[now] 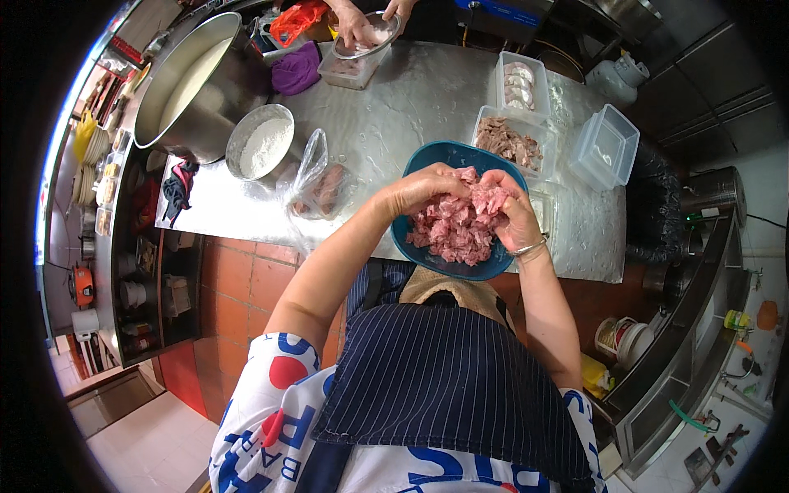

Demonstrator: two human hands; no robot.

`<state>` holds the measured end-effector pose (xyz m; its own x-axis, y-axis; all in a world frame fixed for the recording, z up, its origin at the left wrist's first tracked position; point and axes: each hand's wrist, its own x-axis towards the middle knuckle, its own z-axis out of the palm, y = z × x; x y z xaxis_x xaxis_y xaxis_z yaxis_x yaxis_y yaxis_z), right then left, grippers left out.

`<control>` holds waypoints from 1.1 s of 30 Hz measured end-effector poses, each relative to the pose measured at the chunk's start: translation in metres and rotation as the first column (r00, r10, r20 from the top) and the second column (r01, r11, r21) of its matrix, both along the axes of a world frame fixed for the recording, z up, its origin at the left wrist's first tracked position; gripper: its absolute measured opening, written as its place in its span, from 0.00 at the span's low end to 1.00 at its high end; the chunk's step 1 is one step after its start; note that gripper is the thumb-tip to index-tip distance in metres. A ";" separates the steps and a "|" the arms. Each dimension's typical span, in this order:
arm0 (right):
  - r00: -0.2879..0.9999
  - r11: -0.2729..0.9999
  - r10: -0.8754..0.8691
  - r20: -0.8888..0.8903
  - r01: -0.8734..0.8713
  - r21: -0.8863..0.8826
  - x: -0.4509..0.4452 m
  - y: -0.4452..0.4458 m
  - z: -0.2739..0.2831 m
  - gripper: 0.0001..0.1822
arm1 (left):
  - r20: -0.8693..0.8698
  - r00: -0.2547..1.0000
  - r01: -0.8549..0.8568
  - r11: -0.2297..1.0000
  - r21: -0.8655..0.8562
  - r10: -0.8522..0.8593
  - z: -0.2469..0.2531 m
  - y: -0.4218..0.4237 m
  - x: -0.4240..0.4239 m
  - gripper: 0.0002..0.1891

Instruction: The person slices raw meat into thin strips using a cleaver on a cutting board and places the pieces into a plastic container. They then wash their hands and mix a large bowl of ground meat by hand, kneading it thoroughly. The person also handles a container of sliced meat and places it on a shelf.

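Observation:
A teal plastic bowl (404, 237) full of raw pink meat pieces (453, 231) stands at the near edge of the steel table. My left hand (434, 185) reaches in from the left, its fingers curled into the meat. On the right side of the bowl, my right hand (515, 212), with a bracelet at the wrist, grips a clump of the same meat between thumb and fingers. Just behind the bowl is a clear container of brown, cooked-looking meat (508, 142). Left of my forearm lies a clear plastic bag (320, 188) with reddish contents.
The steel table (394, 111) also holds a large pot (240, 92), a metal bowl of white powder (265, 145), a purple cloth (296, 68), a container of round slices (518, 80) and stacked empty containers (607, 148). Across it, another person's hands (354, 28) hold a metal bowl.

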<state>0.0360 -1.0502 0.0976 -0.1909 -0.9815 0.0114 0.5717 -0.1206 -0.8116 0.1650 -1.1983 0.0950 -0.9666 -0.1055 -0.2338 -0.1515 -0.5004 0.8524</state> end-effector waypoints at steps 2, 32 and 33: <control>0.996 0.999 -0.050 0.071 0.051 -0.019 0.008 0.000 -0.006 0.17 | 0.003 0.999 -0.041 0.996 0.082 0.041 -0.002 0.004 0.002 0.07; 0.995 0.886 0.050 -0.090 -0.002 0.464 -0.018 -0.008 -0.015 0.10 | -0.325 0.938 -0.343 0.192 -0.920 0.120 -0.007 0.027 -0.008 0.17; 0.991 0.871 0.038 -0.127 0.029 0.490 -0.013 -0.010 -0.010 0.10 | -0.329 0.941 -0.338 0.177 -0.925 0.076 -0.004 0.025 -0.007 0.16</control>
